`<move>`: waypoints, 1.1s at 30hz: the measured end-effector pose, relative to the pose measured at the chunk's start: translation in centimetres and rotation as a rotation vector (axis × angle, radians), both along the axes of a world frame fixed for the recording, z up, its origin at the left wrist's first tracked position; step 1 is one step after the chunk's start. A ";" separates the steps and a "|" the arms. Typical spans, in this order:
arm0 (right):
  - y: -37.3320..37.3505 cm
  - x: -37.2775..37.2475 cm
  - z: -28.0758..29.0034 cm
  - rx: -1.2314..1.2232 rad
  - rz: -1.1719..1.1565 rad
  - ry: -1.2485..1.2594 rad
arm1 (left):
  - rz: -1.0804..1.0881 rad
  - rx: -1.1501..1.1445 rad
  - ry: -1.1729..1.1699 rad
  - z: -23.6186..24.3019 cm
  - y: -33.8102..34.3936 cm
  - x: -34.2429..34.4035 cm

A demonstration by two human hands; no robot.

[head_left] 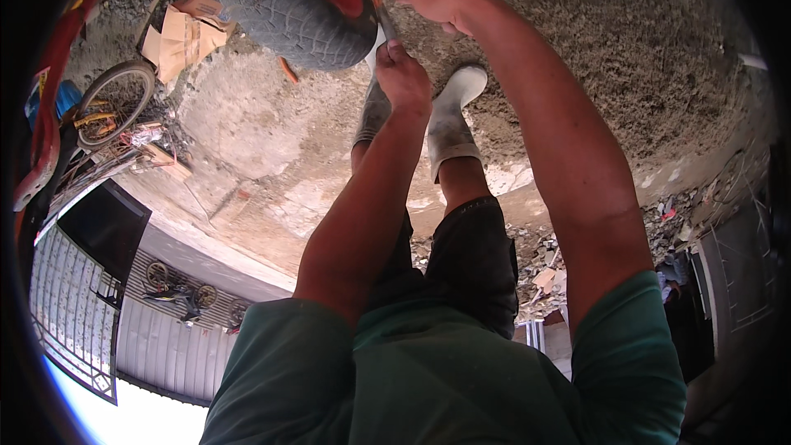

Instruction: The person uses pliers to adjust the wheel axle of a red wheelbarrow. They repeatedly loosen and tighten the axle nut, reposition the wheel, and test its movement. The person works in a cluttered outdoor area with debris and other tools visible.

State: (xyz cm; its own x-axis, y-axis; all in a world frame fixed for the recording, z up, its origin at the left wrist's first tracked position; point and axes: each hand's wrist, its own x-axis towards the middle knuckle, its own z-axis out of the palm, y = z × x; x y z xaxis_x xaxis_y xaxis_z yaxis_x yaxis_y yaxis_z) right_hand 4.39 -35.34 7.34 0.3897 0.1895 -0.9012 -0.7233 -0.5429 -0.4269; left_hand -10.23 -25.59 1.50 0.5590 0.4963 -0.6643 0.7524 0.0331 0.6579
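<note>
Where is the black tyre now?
In the head view, the black tyre is at the top, left of centre, between the brown cardboard and the left hand.

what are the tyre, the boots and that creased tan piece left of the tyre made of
Tyre: rubber, matte and dusty, by its dark blocky tread.
Boots: probably rubber or plastic; pale, smooth, dirt-smudged.
Tan piece: likely cardboard, maybe heavy paper; dull, with stiff creases.

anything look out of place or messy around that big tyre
Yes, some litter. Creased, opened-out cardboard lies left of the big tyre, looking discarded. A small orange piece lies alone on the bare ground, as if dropped; I can't tell what it is.
</note>
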 end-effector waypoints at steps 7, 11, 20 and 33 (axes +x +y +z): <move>0.4 0.1 -2.0 -0.077 0.033 -0.019 | 0.013 0.001 -0.097 -2.0 0.4 -0.5; 1.0 0.2 -0.9 -0.093 0.086 -0.063 | 0.031 -0.006 -0.080 -2.1 0.2 -0.3; 1.1 -0.5 -1.2 -0.078 -0.028 -0.007 | 0.172 -0.219 0.035 -0.9 -0.1 0.5; 1.7 -0.9 0.2 -0.052 -0.016 -0.083 | 0.191 -0.263 0.084 0.8 0.1 0.7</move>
